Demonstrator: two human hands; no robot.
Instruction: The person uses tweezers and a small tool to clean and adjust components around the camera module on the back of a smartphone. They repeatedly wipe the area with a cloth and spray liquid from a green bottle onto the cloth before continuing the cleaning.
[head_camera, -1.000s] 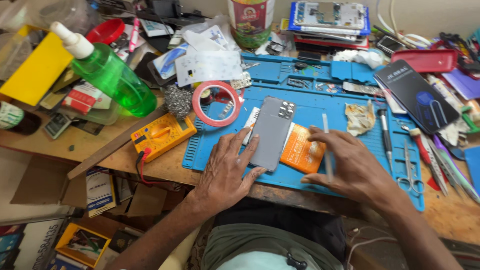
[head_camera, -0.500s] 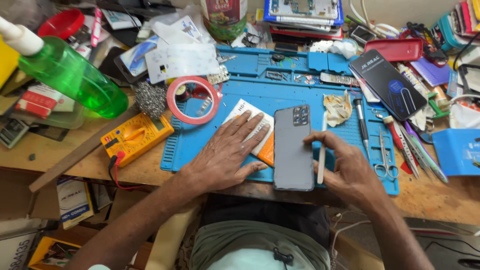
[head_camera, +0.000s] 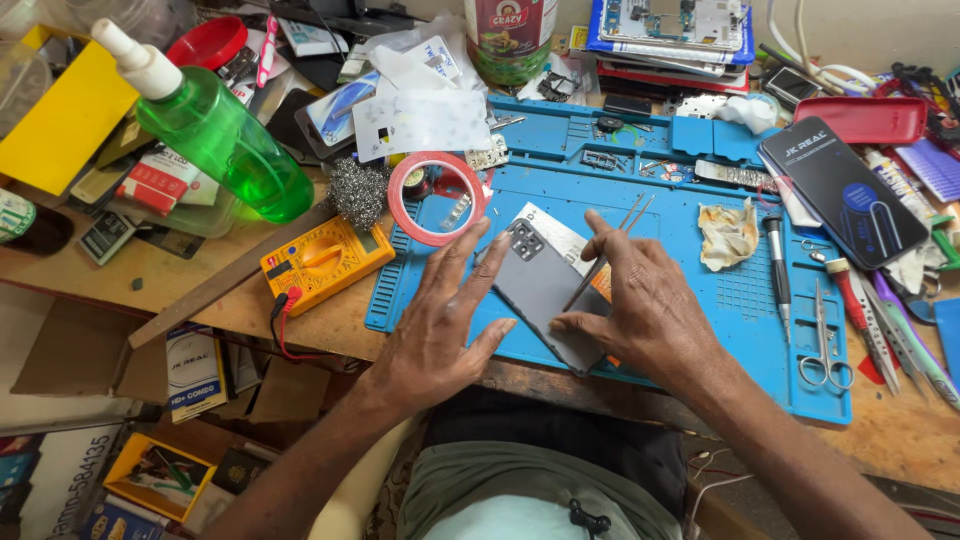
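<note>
Head view, grey phone (head_camera: 545, 290) face-down — long axis diagonal, cameras upper-left

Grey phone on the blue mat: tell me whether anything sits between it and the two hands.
Nothing visible does. Both hands are already on the grey phone: the left hand rests against its left edge, and the right hand lies over its right side, with tweezers held in the fingers across the phone's back.
</note>
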